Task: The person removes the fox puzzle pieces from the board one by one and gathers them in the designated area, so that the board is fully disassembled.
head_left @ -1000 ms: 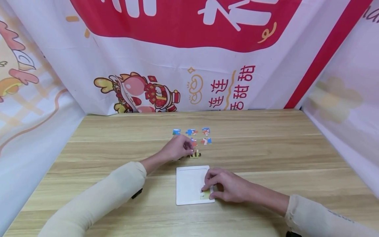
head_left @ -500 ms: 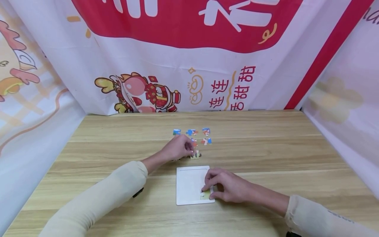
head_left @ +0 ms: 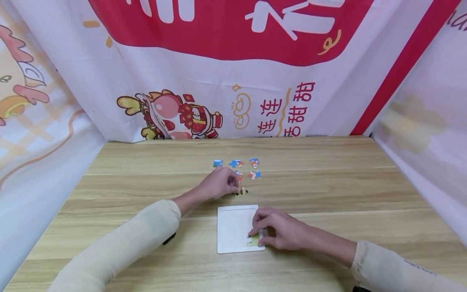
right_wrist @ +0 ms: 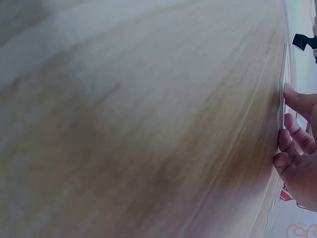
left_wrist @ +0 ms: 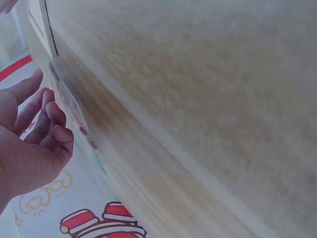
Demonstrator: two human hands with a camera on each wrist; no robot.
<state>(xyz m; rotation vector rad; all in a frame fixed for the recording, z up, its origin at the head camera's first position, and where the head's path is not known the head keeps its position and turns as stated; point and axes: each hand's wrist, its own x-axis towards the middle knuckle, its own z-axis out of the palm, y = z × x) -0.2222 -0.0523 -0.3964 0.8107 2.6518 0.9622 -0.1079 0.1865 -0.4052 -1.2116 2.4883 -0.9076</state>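
Note:
In the head view, the white puzzle tray (head_left: 233, 225) lies flat on the table. My right hand (head_left: 279, 229) rests at its lower right corner. Index finger and thumb hold a yellow-green puzzle piece (head_left: 252, 241) from either side in that corner. Beyond the tray, my left hand (head_left: 219, 183) bends over the loose pieces. Its thumb and fingertips pinch the edge of a yellow-and-black puzzle piece (head_left: 243, 191), which looks tilted and is partly hidden. In the left wrist view, the left hand (left_wrist: 34, 134) has curled fingers. The right wrist view has the right hand (right_wrist: 299, 144) against the tray's edge.
Behind the left hand lie several blue, orange and white puzzle pieces, among them a fox-like one (head_left: 254, 163) and a blue-edged one (head_left: 254, 175). A printed cloth (head_left: 233, 73) hangs along the back of the wooden table (head_left: 328, 178).
The yellow-and-black piece under my left fingertips has changed its tilt and shows less of its face. My right hand and the tray stay where they were.

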